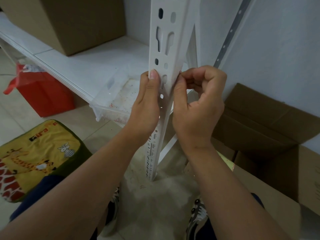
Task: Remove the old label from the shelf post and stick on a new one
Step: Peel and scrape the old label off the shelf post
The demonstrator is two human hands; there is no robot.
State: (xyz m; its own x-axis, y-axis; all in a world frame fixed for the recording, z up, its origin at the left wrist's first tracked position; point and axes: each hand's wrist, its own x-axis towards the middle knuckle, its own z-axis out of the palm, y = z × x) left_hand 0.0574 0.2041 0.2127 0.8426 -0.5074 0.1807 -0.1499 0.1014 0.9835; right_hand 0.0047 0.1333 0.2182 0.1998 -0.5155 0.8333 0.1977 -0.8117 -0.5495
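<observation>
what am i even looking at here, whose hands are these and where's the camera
One picture, from a camera worn on a person's head, looking down at their own bare hands. There is no machine. The left hand holds the white slotted metal shelf post, thumb on its front. The right hand has its fingers curled, pinching at the post's right edge, where a tiny reddish scrap shows, perhaps label residue. Behind lie a white shelf board with a brown cardboard box on it, and a clear plastic tray.
</observation>
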